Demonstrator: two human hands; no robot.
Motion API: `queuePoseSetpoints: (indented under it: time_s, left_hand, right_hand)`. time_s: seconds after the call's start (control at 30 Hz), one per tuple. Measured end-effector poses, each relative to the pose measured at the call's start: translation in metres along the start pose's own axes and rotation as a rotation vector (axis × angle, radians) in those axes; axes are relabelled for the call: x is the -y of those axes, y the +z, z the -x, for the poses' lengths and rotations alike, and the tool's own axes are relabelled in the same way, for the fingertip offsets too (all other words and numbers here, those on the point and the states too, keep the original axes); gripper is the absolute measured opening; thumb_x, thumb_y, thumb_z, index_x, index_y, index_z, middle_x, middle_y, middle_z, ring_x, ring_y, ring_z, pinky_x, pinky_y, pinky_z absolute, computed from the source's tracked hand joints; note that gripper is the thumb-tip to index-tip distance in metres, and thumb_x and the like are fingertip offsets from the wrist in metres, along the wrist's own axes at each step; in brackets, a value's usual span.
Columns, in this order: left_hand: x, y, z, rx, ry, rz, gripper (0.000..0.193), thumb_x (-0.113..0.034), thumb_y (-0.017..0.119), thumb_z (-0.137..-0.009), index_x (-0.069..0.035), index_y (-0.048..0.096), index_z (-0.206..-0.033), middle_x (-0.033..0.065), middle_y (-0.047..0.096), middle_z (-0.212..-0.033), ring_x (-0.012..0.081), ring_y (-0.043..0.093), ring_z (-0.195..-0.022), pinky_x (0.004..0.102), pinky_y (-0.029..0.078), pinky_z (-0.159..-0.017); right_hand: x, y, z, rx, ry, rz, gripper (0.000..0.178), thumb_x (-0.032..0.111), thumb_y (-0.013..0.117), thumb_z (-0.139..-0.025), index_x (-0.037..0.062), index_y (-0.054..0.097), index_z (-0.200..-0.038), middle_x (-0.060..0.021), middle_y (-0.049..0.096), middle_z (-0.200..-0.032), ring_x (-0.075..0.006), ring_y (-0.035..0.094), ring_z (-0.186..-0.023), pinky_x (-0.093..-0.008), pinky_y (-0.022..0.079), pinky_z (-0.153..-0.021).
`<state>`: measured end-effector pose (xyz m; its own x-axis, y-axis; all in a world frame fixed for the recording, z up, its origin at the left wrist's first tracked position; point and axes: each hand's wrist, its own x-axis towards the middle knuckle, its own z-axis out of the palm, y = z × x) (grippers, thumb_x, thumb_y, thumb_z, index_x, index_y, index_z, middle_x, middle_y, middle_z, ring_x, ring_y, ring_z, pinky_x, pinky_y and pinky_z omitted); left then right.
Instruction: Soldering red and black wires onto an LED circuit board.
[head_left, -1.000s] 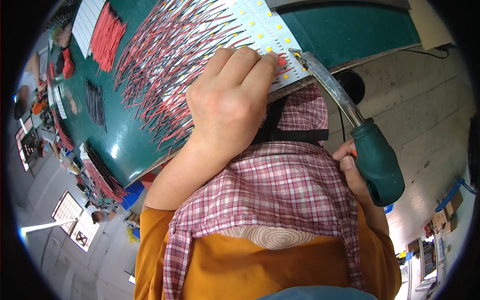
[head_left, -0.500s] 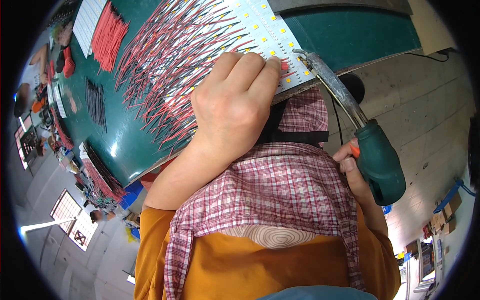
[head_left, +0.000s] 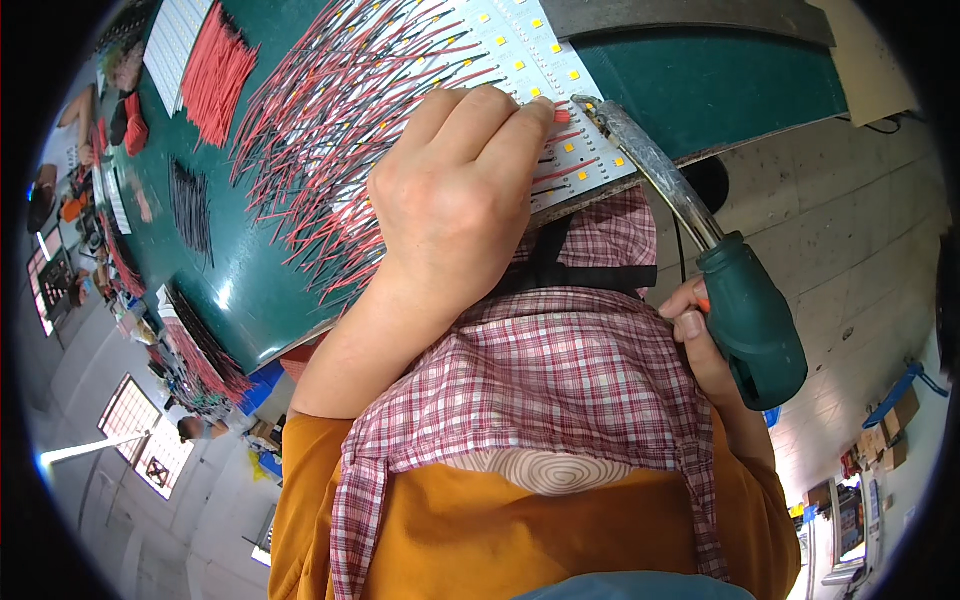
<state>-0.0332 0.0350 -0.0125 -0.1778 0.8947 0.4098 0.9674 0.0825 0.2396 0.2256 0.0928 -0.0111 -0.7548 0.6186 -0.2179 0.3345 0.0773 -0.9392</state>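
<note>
A white circuit board [head_left: 598, 178] with small yellow squares lies at the table's near edge, many thin red and black wires [head_left: 330, 150] spread over its left part. My left hand [head_left: 450, 190] is closed above the board, fingers curled. A short red tip of wires [head_left: 562, 116] shows at its fingertips; the rest is hidden by the hand. My right hand [head_left: 705, 335] grips a soldering iron [head_left: 755, 320] by its dark green handle, most fingers hidden behind it. The iron's bent tip is over the board's right edge, close to the red tip, with contact unclear.
On the green table [head_left: 250, 280] lie a red wire bundle [head_left: 220, 85], a black wire bundle [head_left: 190, 210] and white strips [head_left: 178, 45]. A dark curved bar [head_left: 690, 22] lies at the far right. Another wired board [head_left: 195, 345] stands at the left edge.
My left hand has moved slightly left and up, uncovering more wires beside it. The board has shifted a little right and nearer. The iron's tip has moved slightly left.
</note>
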Motion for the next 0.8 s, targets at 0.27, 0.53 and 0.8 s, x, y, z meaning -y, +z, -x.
queuePoseSetpoints:
  time_s: [0.27,0.53,0.8]
  left_hand:
    - [-0.001,-0.002,0.001,-0.003,0.012,-0.011,0.020,-0.008,0.066,-0.063,-0.007,0.066,-0.083,0.0019,0.054,-0.072,0.0178,0.055,-0.067,0.0282,0.046,-0.052]
    - [-0.005,-0.005,0.001,0.049,-0.011,0.009,0.022,-0.007,0.065,-0.063,-0.007,0.066,-0.084,0.0024,0.054,-0.073,0.0183,0.055,-0.068,0.0285,0.046,-0.053]
    - [0.006,-0.003,-0.007,0.006,-0.049,0.022,0.020,-0.006,0.065,-0.063,-0.009,0.066,-0.082,0.0017,0.055,-0.075,0.0188,0.055,-0.067,0.0300,0.046,-0.054]
  right_hand:
    - [0.010,-0.010,-0.005,0.127,0.038,0.486,0.015,-0.002,0.065,-0.075,0.0034,0.063,-0.090,-0.0051,0.065,-0.083,-0.0147,0.064,-0.070,-0.0245,0.051,-0.062]
    - [0.005,-0.008,-0.009,0.108,-0.121,0.026,0.032,0.007,0.052,-0.090,0.0028,0.042,-0.120,-0.0088,0.059,-0.084,-0.0079,0.048,-0.064,-0.0236,0.044,-0.061]
    - [0.010,0.002,-0.010,0.004,0.024,-0.125,0.021,0.001,0.058,-0.085,0.0015,0.053,-0.105,-0.0075,0.063,-0.083,-0.0107,0.056,-0.069,-0.0224,0.047,-0.063]
